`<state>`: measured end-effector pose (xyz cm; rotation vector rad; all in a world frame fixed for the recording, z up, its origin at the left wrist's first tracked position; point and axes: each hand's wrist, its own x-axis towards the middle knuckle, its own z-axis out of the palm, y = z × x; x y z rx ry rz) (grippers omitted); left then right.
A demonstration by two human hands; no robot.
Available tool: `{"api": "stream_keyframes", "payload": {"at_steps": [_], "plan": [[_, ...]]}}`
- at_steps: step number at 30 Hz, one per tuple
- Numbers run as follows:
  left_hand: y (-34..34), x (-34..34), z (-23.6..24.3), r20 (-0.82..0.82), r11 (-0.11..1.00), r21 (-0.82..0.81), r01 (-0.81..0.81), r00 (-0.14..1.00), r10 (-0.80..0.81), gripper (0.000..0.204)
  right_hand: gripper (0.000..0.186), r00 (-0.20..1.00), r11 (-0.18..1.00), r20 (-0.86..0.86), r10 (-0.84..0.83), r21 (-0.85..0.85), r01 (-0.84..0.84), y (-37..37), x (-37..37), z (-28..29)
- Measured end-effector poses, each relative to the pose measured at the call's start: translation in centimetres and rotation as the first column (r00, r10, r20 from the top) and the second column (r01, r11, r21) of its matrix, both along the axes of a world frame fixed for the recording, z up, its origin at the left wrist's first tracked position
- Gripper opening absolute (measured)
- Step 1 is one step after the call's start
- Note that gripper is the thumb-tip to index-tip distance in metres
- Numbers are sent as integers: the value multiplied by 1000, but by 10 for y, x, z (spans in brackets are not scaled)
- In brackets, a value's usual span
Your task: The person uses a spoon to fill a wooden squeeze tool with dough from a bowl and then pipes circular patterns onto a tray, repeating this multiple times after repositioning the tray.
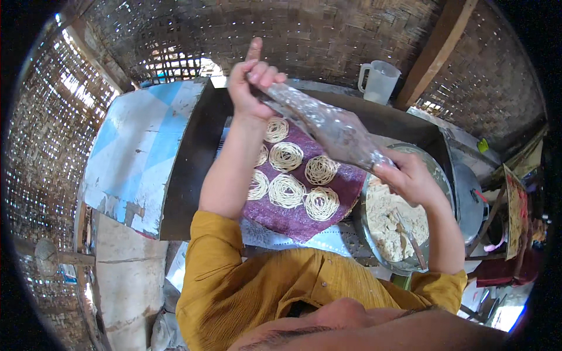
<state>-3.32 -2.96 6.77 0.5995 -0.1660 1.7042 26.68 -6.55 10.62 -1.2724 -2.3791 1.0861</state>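
Note:
My left hand (252, 85) is wrapped around the upper end of a long, grey-brown, pale-smeared tool (336, 128), with one finger pointing up. My right hand (413, 178) grips its lower right end. The tool is raised on a slant, wider in the middle and narrower toward the ends; its exact kind I cannot make out. Below it lies a round purple cloth or mat (272, 219) carrying several flat, pale nests of thin dough strands (287, 191). Under my right forearm stands a big metal basin (374, 254) of crumbly pale dough (386, 219), a knife-like tool with a brown handle (411, 237) resting in it.
A clear plastic jug (379, 82) stands behind the dark box-like frame around the mat. A blue-and-white panel (140, 152) juts out at left. A lidded metal pot (468, 202) sits right of the basin. Woven walls (281, 41) and a wooden post (436, 52) close off the back.

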Motion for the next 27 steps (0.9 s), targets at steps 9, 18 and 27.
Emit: {"api": "stream_keyframes", "payload": {"at_steps": [9,18,27], "plan": [[-28,10,-9,-64,982,-182,-44,997,32,30,47,995,980,-97,22,-195,-41,-12,13,-20],[4,47,-56,-79,857,-427,288,932,-353,56,47,983,965,-159,-88,-259,45,-15,35,-36],[-10,108,-72,-842,865,-491,-99,309,-442,44,44,960,956,-229,-160,-279,92,-9,40,-50]]}}
